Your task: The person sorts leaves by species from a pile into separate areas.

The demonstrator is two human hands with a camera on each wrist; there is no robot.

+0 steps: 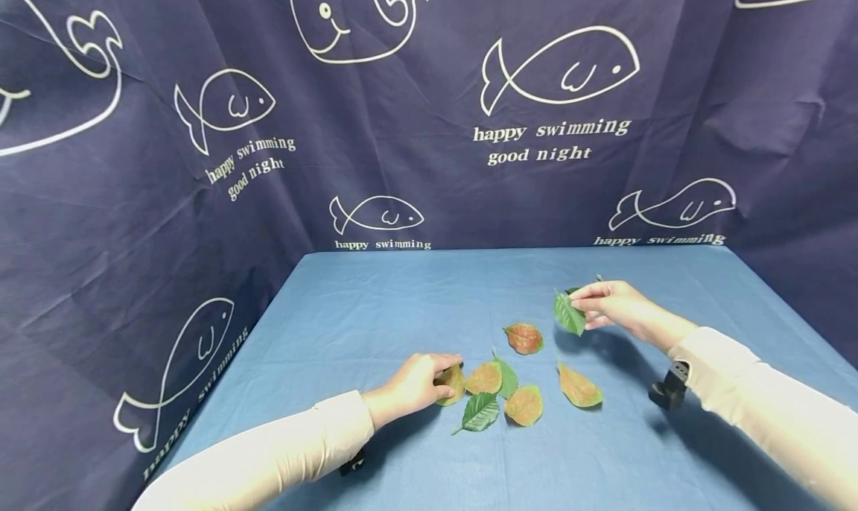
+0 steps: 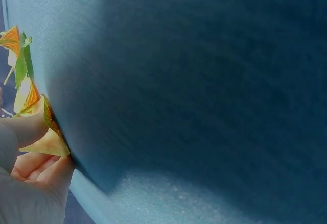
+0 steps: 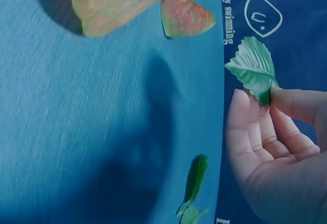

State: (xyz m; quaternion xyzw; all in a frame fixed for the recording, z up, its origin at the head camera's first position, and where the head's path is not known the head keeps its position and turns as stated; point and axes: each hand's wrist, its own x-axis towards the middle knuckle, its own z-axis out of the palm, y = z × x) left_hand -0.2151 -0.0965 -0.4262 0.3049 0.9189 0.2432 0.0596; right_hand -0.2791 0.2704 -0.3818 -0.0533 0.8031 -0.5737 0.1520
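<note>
My left hand [image 1: 414, 383] is low over the blue cloth and grips a yellowish leaf [image 1: 452, 386]. In the left wrist view that leaf [image 2: 50, 143] sits between the thumb and fingers. Raised above the cloth at the right, my right hand [image 1: 620, 308] pinches a green leaf [image 1: 568, 315] with a toothed edge. The right wrist view has this leaf [image 3: 254, 70] upright between thumb and fingertips. Beside the left hand lie an orange leaf [image 1: 484, 378] and a green leaf [image 1: 480, 413]. A red-orange leaf [image 1: 525, 339] lies between the hands.
Another green leaf [image 1: 509, 381] and an orange one [image 1: 524, 405] belong to the middle cluster. Apart to the right is an orange-green leaf [image 1: 580, 388]. More green leaf [image 3: 195, 179] shows behind the right hand. A dark blue curtain [image 1: 442, 146] with fish drawings rises behind the table [image 1: 375, 295].
</note>
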